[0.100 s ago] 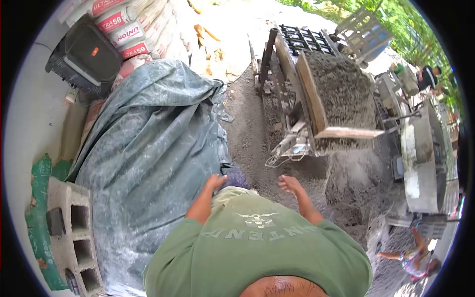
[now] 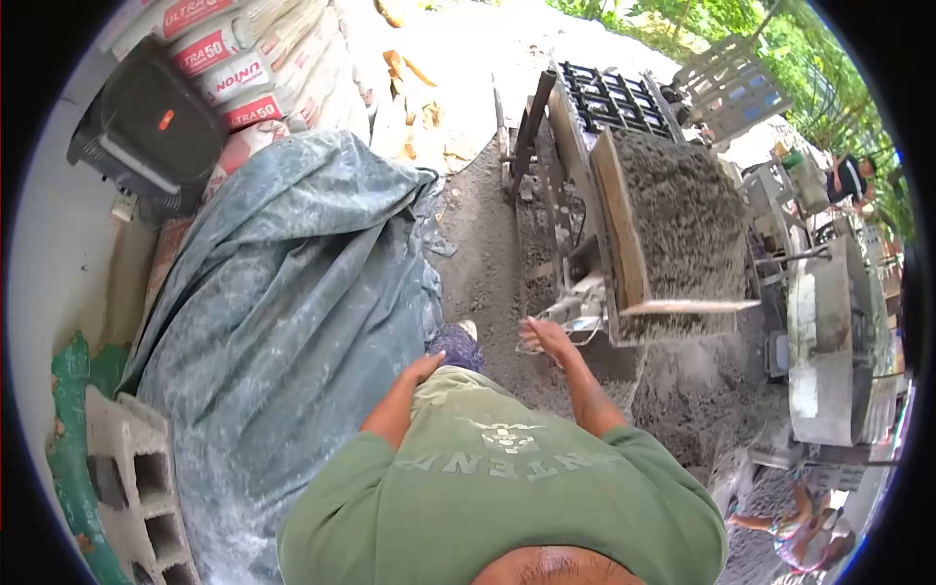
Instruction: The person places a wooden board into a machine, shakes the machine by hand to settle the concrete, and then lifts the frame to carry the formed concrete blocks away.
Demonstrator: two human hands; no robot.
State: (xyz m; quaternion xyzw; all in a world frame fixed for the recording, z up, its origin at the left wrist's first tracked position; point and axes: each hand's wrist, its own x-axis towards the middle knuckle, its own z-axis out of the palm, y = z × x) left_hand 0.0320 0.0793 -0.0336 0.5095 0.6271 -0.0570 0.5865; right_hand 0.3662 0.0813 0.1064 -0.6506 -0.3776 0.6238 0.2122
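Note:
My left hand (image 2: 426,367) is low at my side, beside the dark patterned shorts (image 2: 455,348) and near the edge of the grey-green tarp (image 2: 292,312); its fingers are too small to read clearly. Held out in front of my body, my right hand (image 2: 542,336) has its fingers apart and nothing in it. Behind that hand lies a light-coloured part at the foot of the machine (image 2: 585,304). A wooden-sided tray (image 2: 634,224) full of grey mix sits on the machine, ahead and to the right.
Cement bags (image 2: 234,73) are stacked behind a black speaker (image 2: 161,127) at the upper left. Hollow blocks (image 2: 132,468) stand at the lower left. A person (image 2: 850,180) is at the far right, another person (image 2: 804,536) at the lower right. A metal trough (image 2: 824,341) stands at the right.
My right hand has moved forward and slightly left. My left hand is slightly lower, closer to my shorts. A shoe now shows ahead of the shorts, and the surroundings have shifted slightly in view.

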